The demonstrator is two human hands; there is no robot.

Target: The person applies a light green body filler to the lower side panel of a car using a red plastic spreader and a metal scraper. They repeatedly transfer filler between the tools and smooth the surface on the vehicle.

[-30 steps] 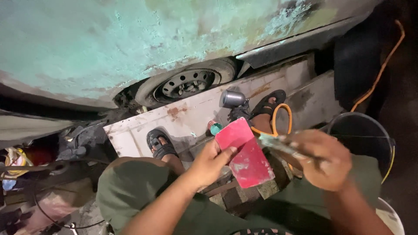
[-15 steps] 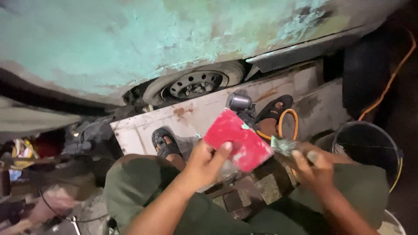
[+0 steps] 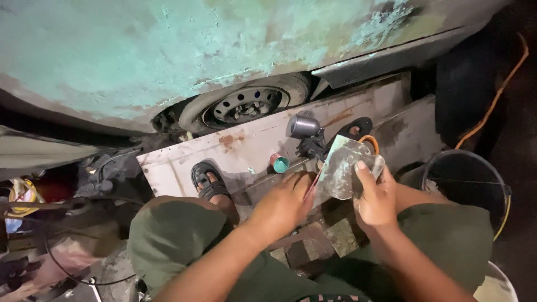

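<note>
My left hand (image 3: 284, 204) grips a red flat card (image 3: 314, 186), which shows only as a thin red edge. My right hand (image 3: 376, 199) holds a wide metal putty blade (image 3: 343, 166), grey and smeared with filler, its face turned up toward me. The blade lies against the red card, and the two hands are close together over my knees. I am squatting in green trousers beside a car.
A car body (image 3: 168, 50) with patchy teal paint and a wheel (image 3: 246, 105) fills the top. A white panel (image 3: 246, 146) leans below it, with a spray gun (image 3: 305, 127) and a teal cap (image 3: 279, 164). A black bucket (image 3: 467, 184) and an orange hose (image 3: 495, 98) are at the right.
The red card has turned from face-up to edge-on in my left hand. My right hand has brought the putty blade up against it.
</note>
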